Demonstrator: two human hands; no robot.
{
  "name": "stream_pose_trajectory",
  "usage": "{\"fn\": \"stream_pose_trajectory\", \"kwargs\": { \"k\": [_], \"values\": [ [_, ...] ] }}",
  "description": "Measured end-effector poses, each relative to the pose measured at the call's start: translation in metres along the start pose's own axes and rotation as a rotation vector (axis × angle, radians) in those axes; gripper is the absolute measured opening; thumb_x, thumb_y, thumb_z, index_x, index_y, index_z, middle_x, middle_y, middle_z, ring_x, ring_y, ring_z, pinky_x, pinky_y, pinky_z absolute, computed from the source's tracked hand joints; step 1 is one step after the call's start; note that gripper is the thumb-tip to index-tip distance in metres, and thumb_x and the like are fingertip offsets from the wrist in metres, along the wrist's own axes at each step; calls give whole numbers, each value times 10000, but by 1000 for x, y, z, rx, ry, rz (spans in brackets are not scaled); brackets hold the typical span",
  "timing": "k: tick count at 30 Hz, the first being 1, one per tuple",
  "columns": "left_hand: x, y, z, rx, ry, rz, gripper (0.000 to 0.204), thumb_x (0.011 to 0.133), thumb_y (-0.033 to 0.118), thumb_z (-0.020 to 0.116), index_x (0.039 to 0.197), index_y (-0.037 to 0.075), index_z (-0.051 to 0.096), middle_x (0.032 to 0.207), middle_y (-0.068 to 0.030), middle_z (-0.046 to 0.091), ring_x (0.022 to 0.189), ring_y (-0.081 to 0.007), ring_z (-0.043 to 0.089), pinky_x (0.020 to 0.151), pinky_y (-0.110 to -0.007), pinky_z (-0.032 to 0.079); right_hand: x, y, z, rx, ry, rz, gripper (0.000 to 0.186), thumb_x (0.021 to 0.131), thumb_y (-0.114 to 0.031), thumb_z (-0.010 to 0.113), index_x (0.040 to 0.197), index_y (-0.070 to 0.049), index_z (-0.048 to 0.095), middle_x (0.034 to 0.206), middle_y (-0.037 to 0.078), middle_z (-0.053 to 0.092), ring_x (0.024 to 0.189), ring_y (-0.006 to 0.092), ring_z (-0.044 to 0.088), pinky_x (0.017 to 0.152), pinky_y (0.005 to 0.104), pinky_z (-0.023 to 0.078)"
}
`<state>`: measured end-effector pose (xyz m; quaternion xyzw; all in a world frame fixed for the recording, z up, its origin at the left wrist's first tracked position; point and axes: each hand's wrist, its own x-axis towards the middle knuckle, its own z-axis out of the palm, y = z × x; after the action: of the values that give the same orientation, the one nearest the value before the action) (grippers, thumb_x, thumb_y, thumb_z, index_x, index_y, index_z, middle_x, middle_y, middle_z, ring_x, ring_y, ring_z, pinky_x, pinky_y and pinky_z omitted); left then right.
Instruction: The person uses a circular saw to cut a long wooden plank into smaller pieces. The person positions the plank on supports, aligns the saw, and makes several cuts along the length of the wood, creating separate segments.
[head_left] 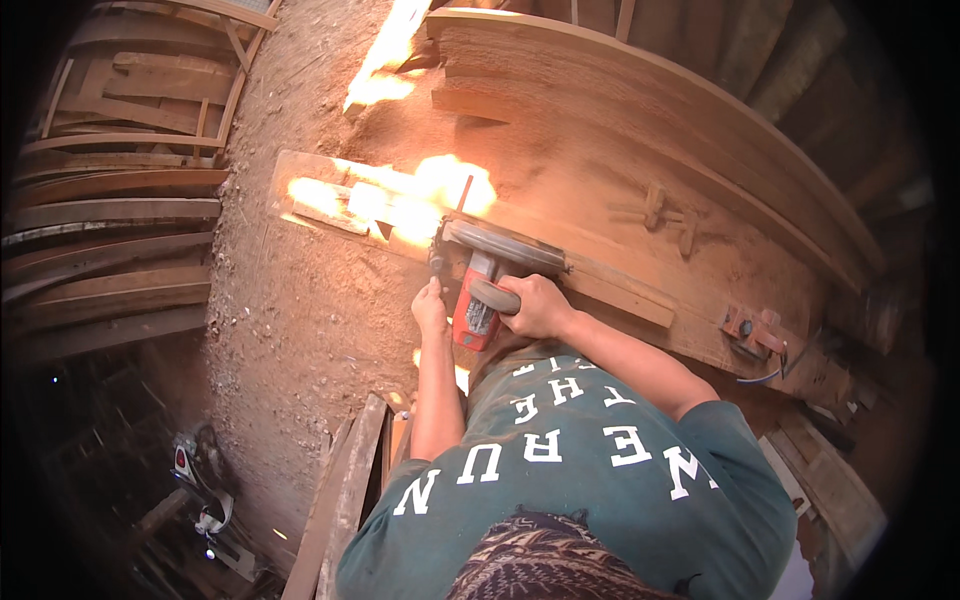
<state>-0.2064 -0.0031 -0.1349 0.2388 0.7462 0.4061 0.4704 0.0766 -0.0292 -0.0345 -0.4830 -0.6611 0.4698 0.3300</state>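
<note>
A red-and-grey circular saw (pixel 474 306) rests over a long wooden board (pixel 610 292) in front of my body. My right hand (pixel 541 308) is wrapped round its grey rear handle. Closer to the saw's front, my left hand (pixel 431 306) closes on a dark grip at its left side. The long grey blade guard (pixel 505 246) lies beyond the red motor housing, roughly along the board. Strong sunlight washes out the board's left part, and the blade's contact with the wood is hidden.
Sawdust covers the ground (pixel 290 330). A large curved timber (pixel 640 100) lies beyond the board, with small wooden pieces (pixel 655 212) nearby. A red power tool (pixel 755 332) with a blue wire sits at right. Stacked planks (pixel 110 215) fill the left; a motorbike (pixel 200 490) stands lower left.
</note>
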Motion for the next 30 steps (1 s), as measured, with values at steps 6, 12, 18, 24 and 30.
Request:
{"fn": "stream_pose_trajectory", "kwargs": {
  "k": [6, 12, 18, 24, 30],
  "values": [
    [-7, 9, 5, 12, -13, 21, 280, 1091, 301, 640, 982, 64, 739, 854, 18, 650, 688, -90, 523, 630, -281, 412, 1, 3, 3, 23, 8, -6, 321, 760, -168, 792, 1061, -64, 751, 912, 210, 761, 891, 425, 732, 802, 493, 604],
    [-8, 13, 4, -15, -31, 77, 288, 1103, 294, 616, 988, 59, 737, 874, 19, 652, 711, -95, 534, 648, -281, 415, 2, 1, 6, 16, 33, -31, 302, 752, -159, 792, 1037, -72, 744, 908, 201, 759, 888, 425, 728, 789, 494, 601],
    [-5, 16, 1, -38, -44, 2, 272, 1098, 301, 627, 1049, 62, 747, 930, 15, 667, 816, -111, 588, 733, -302, 443, 4, 4, 10, 16, 27, -30, 303, 751, -158, 788, 1040, -85, 734, 908, 197, 759, 898, 423, 728, 787, 499, 595],
    [-5, 17, 0, -85, -34, -18, 248, 1081, 303, 654, 1087, 72, 744, 966, 7, 691, 845, -120, 609, 761, -315, 455, 5, 2, 13, 25, 25, -16, 314, 751, -157, 790, 1053, -88, 738, 915, 201, 761, 904, 422, 730, 796, 498, 593],
    [9, 8, -15, -78, -18, 9, 214, 1069, 278, 671, 1083, 75, 738, 968, 8, 695, 835, -122, 614, 748, -321, 455, 7, -2, 18, 31, 21, -32, 320, 758, -160, 787, 1066, -91, 741, 914, 202, 763, 904, 421, 733, 799, 499, 594]
  ]
}}
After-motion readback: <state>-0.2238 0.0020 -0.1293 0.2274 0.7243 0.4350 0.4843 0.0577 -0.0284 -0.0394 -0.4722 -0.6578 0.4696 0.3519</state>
